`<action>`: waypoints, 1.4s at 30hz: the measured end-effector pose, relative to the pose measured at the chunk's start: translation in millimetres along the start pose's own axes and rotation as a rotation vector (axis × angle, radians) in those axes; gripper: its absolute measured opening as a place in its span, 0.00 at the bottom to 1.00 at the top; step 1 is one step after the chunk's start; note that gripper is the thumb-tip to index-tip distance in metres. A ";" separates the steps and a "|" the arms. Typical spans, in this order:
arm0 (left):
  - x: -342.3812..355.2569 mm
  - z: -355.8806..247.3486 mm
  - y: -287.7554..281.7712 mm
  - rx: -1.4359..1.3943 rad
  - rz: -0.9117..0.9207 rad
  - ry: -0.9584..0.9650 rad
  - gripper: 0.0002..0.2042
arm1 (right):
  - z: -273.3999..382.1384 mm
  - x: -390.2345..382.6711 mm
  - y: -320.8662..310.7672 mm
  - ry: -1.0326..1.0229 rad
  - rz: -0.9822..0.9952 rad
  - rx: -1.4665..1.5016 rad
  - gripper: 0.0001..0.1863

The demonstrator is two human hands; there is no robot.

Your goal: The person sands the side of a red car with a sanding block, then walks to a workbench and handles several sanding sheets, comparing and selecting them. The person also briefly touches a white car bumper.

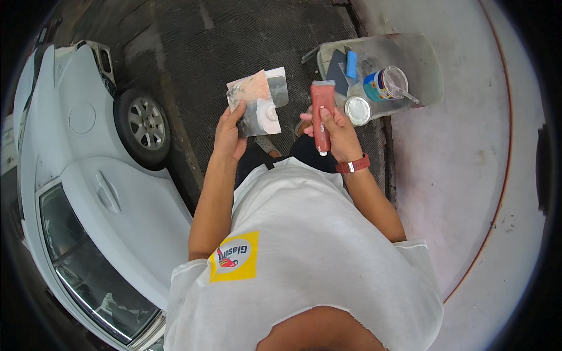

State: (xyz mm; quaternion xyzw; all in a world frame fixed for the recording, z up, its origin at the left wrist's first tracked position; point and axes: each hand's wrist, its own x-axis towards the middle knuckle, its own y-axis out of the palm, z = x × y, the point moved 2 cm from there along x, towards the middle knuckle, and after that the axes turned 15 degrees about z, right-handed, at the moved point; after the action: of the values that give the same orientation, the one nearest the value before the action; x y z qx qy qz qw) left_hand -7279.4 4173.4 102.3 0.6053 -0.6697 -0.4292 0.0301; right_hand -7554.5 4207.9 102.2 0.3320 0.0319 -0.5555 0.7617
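Note:
My left hand (230,133) is closed on several thin flat filler boards (252,105), overlapping one another, their faces smeared with grey, white and pinkish-orange. A pale pinkish dab of paste (270,113) sits near the right side of the front one. In my right hand (344,139) is a red squeeze tube (322,99), its flat crimped end pointing away from me and its small white nozzle end toward me. The tube is held just right of the boards, apart from them. A red watch (353,164) circles my right wrist.
At far right a grey tray-like stand (430,64) bears an open tin (380,86) with a stick in it, a round lid (357,110), a blue block (351,64) and a dark sheet (335,70). A pale grey car (111,199) stands left; a whitish wall (445,175) rises right.

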 end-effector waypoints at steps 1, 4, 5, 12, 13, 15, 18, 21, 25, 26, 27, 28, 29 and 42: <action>-0.9 0.5 -0.5 -0.002 0.004 0.007 0.20 | -2.9 2.8 1.9 0.026 0.021 -0.041 0.19; -0.8 1.7 -0.4 -0.015 0.018 0.021 0.20 | 1.5 4.0 14.3 0.023 0.026 -0.167 0.20; -0.4 1.6 0.0 -0.021 0.024 0.023 0.19 | 7.5 3.6 20.2 0.000 0.028 -0.177 0.20; 0.9 -6.2 0.8 -0.007 0.036 0.022 0.19 | 42.6 13.0 39.7 -0.029 0.011 -0.146 0.24; 1.5 -7.5 1.6 -0.006 0.036 0.022 0.19 | 47.1 15.7 44.1 -0.056 -0.027 -0.162 0.25; 1.3 -10.9 0.6 -0.003 0.044 0.023 0.19 | 57.1 18.0 44.6 -0.016 0.006 -0.185 0.25; 1.3 -22.2 0.2 0.006 0.086 0.032 0.18 | 75.5 23.3 50.5 -0.014 0.071 -0.169 0.24; -0.5 -26.7 1.9 0.012 0.122 0.026 0.18 | 86.5 28.3 65.0 -0.009 0.052 -0.175 0.22; -15.9 -38.9 -12.2 0.041 0.177 0.054 0.19 | 85.0 31.3 90.4 0.018 0.078 -0.314 0.21; -25.7 -40.4 -19.7 0.054 0.194 0.059 0.19 | 79.2 28.0 102.2 0.030 0.075 -0.319 0.20; -36.0 -41.1 -27.4 0.059 0.199 0.053 0.19 | 73.1 24.3 114.4 0.041 0.071 -0.323 0.20; -41.8 -41.7 -31.3 0.064 0.204 0.055 0.19 | 70.3 23.5 122.5 0.049 0.072 -0.332 0.20; -47.4 -42.2 -34.9 0.070 0.209 0.057 0.19 | 69.6 21.6 132.2 0.054 0.069 -0.366 0.20; -92.0 -59.0 -51.6 0.139 0.273 0.127 0.21 | 56.9 6.6 192.0 0.098 0.115 -0.590 0.13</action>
State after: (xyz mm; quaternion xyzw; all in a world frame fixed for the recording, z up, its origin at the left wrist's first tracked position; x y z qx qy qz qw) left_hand -7181.4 4223.8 152.0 0.5350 -0.7706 -0.3349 0.0885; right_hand -7403.6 4202.9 234.0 0.1242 0.2099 -0.4615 0.8529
